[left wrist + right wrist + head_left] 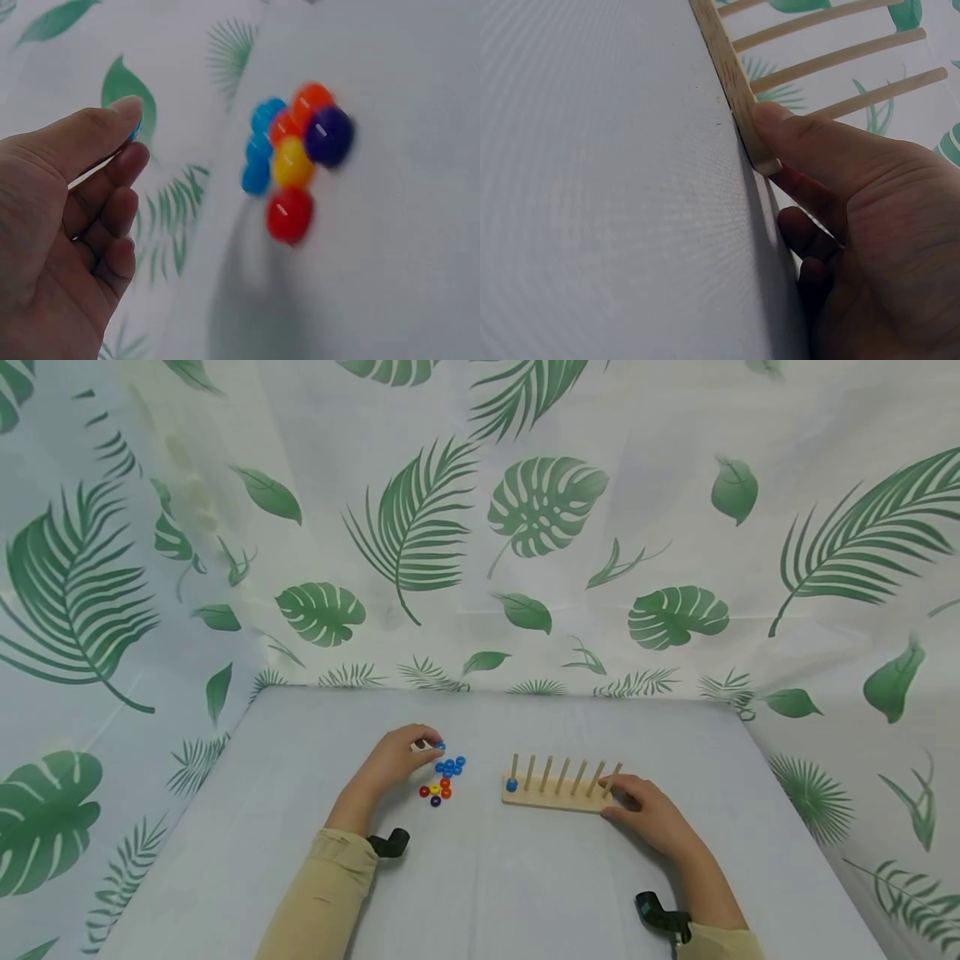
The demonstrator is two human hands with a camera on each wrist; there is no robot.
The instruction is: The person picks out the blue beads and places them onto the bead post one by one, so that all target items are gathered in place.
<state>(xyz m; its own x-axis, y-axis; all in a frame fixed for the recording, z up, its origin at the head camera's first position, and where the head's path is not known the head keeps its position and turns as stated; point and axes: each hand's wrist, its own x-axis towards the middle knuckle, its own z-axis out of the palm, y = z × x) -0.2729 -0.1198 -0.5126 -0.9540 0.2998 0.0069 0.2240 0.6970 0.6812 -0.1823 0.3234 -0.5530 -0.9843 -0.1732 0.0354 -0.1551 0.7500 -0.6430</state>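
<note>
My left hand (392,758) pinches a small blue bead (440,746) between thumb and fingertips, just beyond the loose beads. Only a thin blue edge of that bead (136,133) shows in the left wrist view. With thumb and fingers, my right hand (654,815) grips the right end of a wooden peg board (553,801). Several upright pegs (564,776) stand in a row along it. One blue bead (512,785) sits at the foot of the leftmost peg. In the right wrist view the thumb (774,120) presses against the board's edge (739,94).
Between left hand and board lie several loose blue beads (450,767). Nearer me are orange beads (446,783), a yellow bead (435,789), a red bead (424,792) and a dark purple bead (436,802). A leaf-patterned curtain (465,552) rises behind the white table (480,877).
</note>
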